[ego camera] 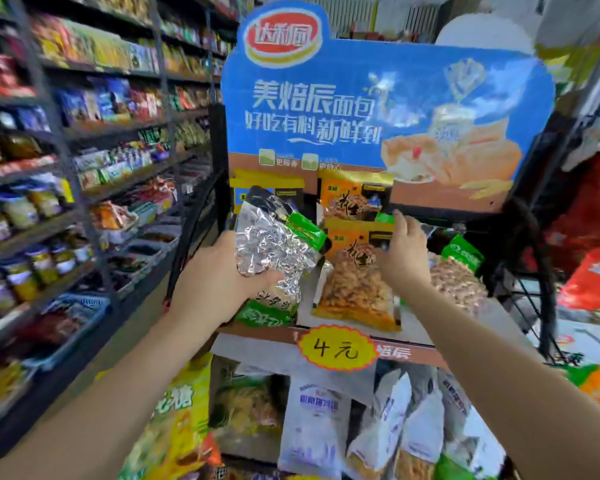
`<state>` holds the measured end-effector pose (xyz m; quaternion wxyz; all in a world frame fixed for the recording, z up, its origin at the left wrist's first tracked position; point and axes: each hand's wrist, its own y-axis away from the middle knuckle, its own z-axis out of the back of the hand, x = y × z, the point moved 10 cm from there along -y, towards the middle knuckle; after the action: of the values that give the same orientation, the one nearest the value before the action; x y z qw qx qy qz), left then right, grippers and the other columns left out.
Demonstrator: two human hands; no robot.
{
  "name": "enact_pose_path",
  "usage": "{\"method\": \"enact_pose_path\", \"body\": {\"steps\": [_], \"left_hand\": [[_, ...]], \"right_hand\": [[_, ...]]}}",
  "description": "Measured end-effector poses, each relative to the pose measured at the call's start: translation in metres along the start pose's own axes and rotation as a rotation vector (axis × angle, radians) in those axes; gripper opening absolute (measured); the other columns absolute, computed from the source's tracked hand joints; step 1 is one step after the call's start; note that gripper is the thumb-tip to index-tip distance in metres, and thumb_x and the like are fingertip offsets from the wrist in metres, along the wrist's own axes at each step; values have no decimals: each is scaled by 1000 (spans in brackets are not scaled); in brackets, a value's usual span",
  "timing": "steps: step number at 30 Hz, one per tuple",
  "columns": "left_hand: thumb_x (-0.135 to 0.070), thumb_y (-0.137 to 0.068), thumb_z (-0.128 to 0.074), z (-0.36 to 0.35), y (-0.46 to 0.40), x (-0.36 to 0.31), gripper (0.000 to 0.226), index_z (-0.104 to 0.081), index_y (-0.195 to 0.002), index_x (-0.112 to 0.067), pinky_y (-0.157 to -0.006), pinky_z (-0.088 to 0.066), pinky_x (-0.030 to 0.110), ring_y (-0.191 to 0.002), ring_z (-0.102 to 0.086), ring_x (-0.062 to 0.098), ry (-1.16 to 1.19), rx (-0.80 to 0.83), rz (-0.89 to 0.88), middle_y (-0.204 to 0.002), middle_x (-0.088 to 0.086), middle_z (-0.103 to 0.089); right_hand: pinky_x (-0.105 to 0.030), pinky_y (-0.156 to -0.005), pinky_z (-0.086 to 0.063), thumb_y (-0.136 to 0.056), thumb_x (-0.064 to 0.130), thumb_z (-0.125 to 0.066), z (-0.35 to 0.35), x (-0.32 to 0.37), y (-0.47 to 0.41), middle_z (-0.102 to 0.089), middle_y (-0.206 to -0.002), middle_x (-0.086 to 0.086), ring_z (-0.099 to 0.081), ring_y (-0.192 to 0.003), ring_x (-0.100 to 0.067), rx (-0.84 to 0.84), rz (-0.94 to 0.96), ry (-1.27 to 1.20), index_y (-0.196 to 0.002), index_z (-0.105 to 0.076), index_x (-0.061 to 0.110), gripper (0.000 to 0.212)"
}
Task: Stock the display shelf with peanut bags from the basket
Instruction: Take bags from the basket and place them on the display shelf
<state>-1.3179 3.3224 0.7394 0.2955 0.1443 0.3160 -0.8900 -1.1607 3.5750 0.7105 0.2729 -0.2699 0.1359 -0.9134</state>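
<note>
Bags of peanuts are already sitting on the display shelf [326, 332]: orange bags [357, 289] in the middle, green-topped bags [459, 271] at the right. The left hand [219, 282] is gripping a silver peanut bag [274, 244] at the shelf's left side. The right hand [400, 251], fingers relaxed, is touching the orange bags. The basket is not showing, so what is left is unclear.

Price tag [338, 348]: probably "4元"
</note>
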Motion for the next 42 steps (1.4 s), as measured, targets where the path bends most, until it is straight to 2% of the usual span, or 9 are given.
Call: {"method": "enact_pose_path", "body": {"steps": [4, 8, 12, 14, 19, 27, 31, 34, 42], "left_hand": [[-63, -67, -66, -19, -6, -13, 63, -43, -100, -14, -54, -34, 29, -74, -51, 24, 146, 122, 67, -69, -7, -38], [-59, -70, -68, -68, -18, -27, 73, -51, -121, -11, -97, -38, 41, -118, -50, 24, 811, 371, 456, -128, 1, -54], [-34, -90, -55, -121, -7, -69, 25, -58, -93, -9, -42, -52, 20, -50, -67, 16, 1045, 642, 642, -73, 5, -70], [-28, -96, -46, -137, -6, -85, 26, -60, -94, -7, -36, -47, 20, -42, -62, 15, 1055, 713, 579, -73, 8, -66], [-33, -98, -39, -150, -29, -104, 29, -63, -98, -17, -60, -50, 35, -69, -66, 29, 382, 537, 45, -81, -1, -72], [-21, -95, -48, -209, -30, -185, 30, -57, -122, -12, -84, -43, 26, -108, -58, 20, 190, 458, -260, -124, 5, -61], [-32, -94, -48, -235, -39, -194, 36, -61, -115, -6, -61, -41, 29, -78, -62, 25, 187, 481, -187, -102, 15, -68], [-40, -94, -45, -241, -34, -198, 44, -61, -111, -3, -51, -32, 29, -61, -56, 22, 120, 554, -205, -78, 12, -63], [-34, -92, -53, -244, -17, -204, 39, -52, -123, -10, -85, -41, 29, -119, -51, 23, 243, 599, -245, -136, 6, -51]], "right_hand": [[-33, -89, -45, -81, -3, -57, 23, 66, 50, -36, -146, -11, -40, -129, -33, 26, 759, -18, -137, -38, 18, 63], [-39, -101, -38, -74, 5, -62, 42, 64, 78, -38, -145, -8, -38, -128, -28, -9, 1002, 71, -138, -33, 18, 72], [-33, -102, -38, -73, 2, -70, 73, 29, 70, -51, -137, -8, -46, -125, -24, -18, 882, -120, -129, -40, 26, 68], [-20, -93, -42, -77, -2, -69, 87, 7, 62, -60, -125, -4, -54, -115, -16, 41, 748, -271, -123, -50, 26, 58], [-18, -49, -38, -88, 23, -60, 108, -86, 20, -56, -63, 8, -52, -50, 1, -18, 155, -676, -87, -56, 25, 4], [-31, -61, -41, -91, 35, -52, 30, -227, -6, -55, -72, -9, -50, -62, -24, 103, -606, -737, -101, -58, 3, 34], [-38, -85, -50, -93, 41, -42, 2, -228, -12, -56, -101, -15, -58, -88, -32, 168, -678, -713, -122, -46, -8, 57], [-29, -54, -49, -89, 46, -48, -8, -221, -12, -59, -100, -15, -59, -69, -27, 198, -723, -785, -121, -42, -2, 58], [-19, -36, -46, -77, 11, -73, 23, -200, -22, -62, -78, -6, -56, -55, -15, 164, -560, -1099, -109, -54, 2, 38]]}}
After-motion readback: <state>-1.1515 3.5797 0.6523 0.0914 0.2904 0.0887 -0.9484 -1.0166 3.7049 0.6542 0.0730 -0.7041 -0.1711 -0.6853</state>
